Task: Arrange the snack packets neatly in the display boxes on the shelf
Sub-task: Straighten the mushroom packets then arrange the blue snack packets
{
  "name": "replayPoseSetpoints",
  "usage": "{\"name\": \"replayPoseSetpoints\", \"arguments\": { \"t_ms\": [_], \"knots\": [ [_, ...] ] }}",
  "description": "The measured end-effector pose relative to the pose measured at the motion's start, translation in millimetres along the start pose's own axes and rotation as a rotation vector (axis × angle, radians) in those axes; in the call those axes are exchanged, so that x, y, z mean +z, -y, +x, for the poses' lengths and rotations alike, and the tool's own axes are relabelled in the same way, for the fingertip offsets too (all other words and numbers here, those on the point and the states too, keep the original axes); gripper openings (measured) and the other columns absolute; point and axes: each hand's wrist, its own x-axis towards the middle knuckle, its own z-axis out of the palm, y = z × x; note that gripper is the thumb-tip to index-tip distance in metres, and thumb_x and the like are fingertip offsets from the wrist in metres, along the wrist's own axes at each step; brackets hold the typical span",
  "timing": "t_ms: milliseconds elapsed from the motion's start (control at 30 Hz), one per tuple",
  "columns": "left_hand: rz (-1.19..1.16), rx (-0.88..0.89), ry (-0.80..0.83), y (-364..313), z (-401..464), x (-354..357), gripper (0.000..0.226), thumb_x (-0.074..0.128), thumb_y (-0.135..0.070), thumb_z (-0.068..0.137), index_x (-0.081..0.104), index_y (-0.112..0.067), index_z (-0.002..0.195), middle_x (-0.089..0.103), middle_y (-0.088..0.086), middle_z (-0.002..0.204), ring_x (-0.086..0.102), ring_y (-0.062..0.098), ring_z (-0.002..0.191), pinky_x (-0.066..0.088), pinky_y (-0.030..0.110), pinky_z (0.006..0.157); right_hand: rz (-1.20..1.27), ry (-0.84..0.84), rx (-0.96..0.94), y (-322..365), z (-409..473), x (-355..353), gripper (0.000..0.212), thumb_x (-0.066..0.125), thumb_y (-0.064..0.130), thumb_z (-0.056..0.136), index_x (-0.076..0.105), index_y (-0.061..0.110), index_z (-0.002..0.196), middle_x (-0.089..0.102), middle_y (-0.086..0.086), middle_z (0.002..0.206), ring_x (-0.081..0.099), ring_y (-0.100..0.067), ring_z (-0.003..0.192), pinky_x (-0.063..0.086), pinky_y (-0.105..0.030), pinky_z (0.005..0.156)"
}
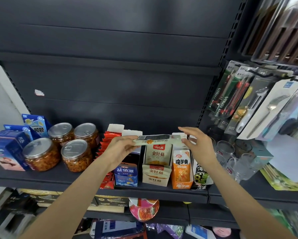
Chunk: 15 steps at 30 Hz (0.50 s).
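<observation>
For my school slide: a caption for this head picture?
Left hand holds a snack packet over display boxes.

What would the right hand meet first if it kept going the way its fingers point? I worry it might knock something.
Likely the snack packet held by the left hand; the right hand points left at its end, though depth is unclear.

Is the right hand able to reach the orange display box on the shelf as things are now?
Probably yes. The right hand is open and holds nothing, just above and behind the orange display box. Nothing lies between them; the packet is held by the left hand, higher and to the side.
</observation>
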Motion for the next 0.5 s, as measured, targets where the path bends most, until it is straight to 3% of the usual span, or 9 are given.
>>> {"name": "replayPoseSetpoints", "arguments": {
  "t_ms": [133, 267, 333, 433, 500],
  "knots": [
    [-0.058, -0.017, 0.034, -1.3, 0.8, -0.8, 0.021, 0.046, 0.003, 0.092, 0.065, 0.001, 0.101, 0.068, 0.014, 0.101, 0.065, 0.018, 0.092, 0.056, 0.019, 0.074, 0.084, 0.031, -0.011, 3.4, 2.1, -0.7, 0.025, 0.063, 0.005, 0.085, 0.071, 0.027, 0.092, 0.065, 0.012, 0.095, 0.059, 0.003, 0.091, 0.044, -0.007, 0.081],
    [0.105, -0.045, 0.025, 3.1, 7.6, -0.1, 0.024, 0.046, -0.023, 0.099, 0.060, -0.007, 0.110, 0.071, 0.014, 0.101, 0.069, 0.019, 0.092, 0.055, 0.022, 0.076, 0.108, -0.040, -0.006, 4.8, 7.8, 0.4, 0.011, 0.066, 0.014, 0.084, 0.074, 0.017, 0.092, 0.069, 0.007, 0.087, 0.064, -0.006, 0.082, 0.049, -0.012, 0.073],
    [0.448, 0.031, -0.008, 11.7, 13.5, -4.2, 0.027, 0.044, -0.029, 0.099, 0.058, -0.010, 0.113, 0.069, 0.014, 0.107, 0.067, 0.017, 0.094, 0.052, 0.022, 0.080, 0.019, -0.052, -0.007, 1.8, 11.6, -0.3, 0.012, 0.066, 0.015, 0.085, 0.074, 0.013, 0.094, 0.068, 0.003, 0.087, 0.064, -0.010, 0.079, 0.050, -0.016, 0.072],
    [1.105, 0.247, 0.031, 23.0, 18.0, -15.2, 0.036, 0.051, -0.036, 0.095, 0.056, -0.015, 0.123, 0.061, 0.004, 0.123, 0.057, 0.011, 0.108, 0.044, 0.021, 0.091, -0.224, 0.073, -0.020, -10.2, 15.6, -0.3, 0.014, 0.065, 0.018, 0.086, 0.075, 0.013, 0.095, 0.068, -0.003, 0.087, 0.062, -0.017, 0.077, 0.051, -0.030, 0.071],
    [1.299, 0.254, 0.087, 28.1, 20.0, -19.7, 0.053, 0.058, -0.048, 0.088, 0.051, -0.020, 0.132, 0.053, -0.002, 0.134, 0.050, 0.012, 0.121, 0.042, 0.028, 0.101, -0.330, 0.163, -0.037, -16.3, 15.8, 2.4, 0.013, 0.064, 0.019, 0.088, 0.075, 0.015, 0.093, 0.066, -0.002, 0.084, 0.061, -0.019, 0.078, 0.051, -0.036, 0.072]
  ]
}}
